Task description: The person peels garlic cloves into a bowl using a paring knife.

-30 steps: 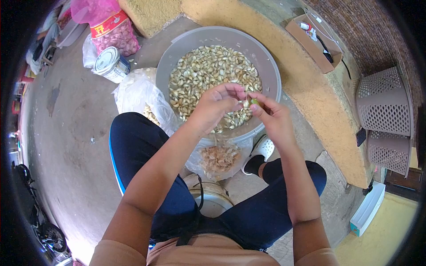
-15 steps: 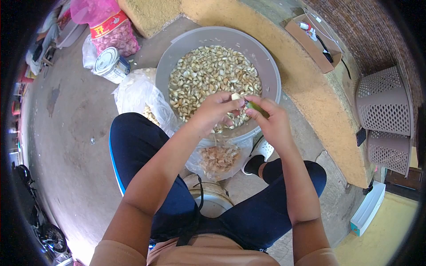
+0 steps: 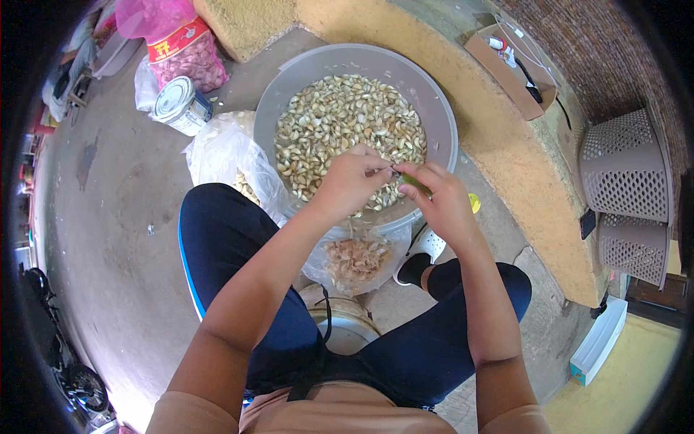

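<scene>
Over the near part of a wide grey tub (image 3: 439, 108), my two hands meet at the fingertips. My left hand (image 3: 352, 177) is closed in a pinch on a garlic clove, which the fingers mostly hide. Gripped in my right hand (image 3: 442, 194) is a small knife with a green handle (image 3: 417, 182), its tip side against the left fingertips. Below them, many garlic cloves (image 3: 347, 116) lie in water in the tub. A clear plastic bag (image 3: 383, 271) holding papery garlic skins (image 3: 358, 259) sits between my legs, against the tub's near side.
Left of the tub are a white plastic bag (image 3: 224, 145) with peeled cloves, a paint can (image 3: 177, 105) and a pink mesh sack (image 3: 189, 69) of garlic. A yellow ledge (image 3: 499, 145) curves along the right, bearing a cardboard box (image 3: 506, 76). Perforated baskets (image 3: 625, 170) stand beyond.
The pale clove that stuck up from my left fingertips is now mostly hidden. My right hand has turned slightly, and a yellow spot now shows beside it. The tub and bags have not moved.
</scene>
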A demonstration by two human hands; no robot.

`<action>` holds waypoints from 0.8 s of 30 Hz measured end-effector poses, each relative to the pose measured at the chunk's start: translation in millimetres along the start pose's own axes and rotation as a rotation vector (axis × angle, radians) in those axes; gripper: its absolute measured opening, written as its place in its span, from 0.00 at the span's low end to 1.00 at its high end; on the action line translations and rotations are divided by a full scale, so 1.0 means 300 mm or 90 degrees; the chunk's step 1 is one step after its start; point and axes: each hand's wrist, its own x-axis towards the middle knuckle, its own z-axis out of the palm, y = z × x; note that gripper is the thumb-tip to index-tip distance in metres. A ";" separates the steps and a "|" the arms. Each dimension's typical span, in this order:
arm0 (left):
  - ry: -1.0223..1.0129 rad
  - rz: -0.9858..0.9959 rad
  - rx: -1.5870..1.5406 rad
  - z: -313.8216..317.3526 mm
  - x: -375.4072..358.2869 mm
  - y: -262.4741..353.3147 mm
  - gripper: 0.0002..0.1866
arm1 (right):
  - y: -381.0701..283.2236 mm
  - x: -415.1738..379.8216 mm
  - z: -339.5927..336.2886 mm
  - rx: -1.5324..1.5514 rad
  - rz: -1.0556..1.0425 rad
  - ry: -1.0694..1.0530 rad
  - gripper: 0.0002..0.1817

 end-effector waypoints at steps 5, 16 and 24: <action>-0.005 -0.179 -0.273 0.002 0.007 0.014 0.09 | 0.019 0.003 0.054 0.228 0.141 0.108 0.16; 0.021 -0.277 -0.334 0.021 -0.004 0.026 0.09 | 0.028 0.008 0.109 0.493 0.373 0.092 0.15; 0.020 -0.217 -0.259 0.032 -0.007 0.031 0.09 | 0.004 0.013 0.110 0.540 0.370 0.084 0.12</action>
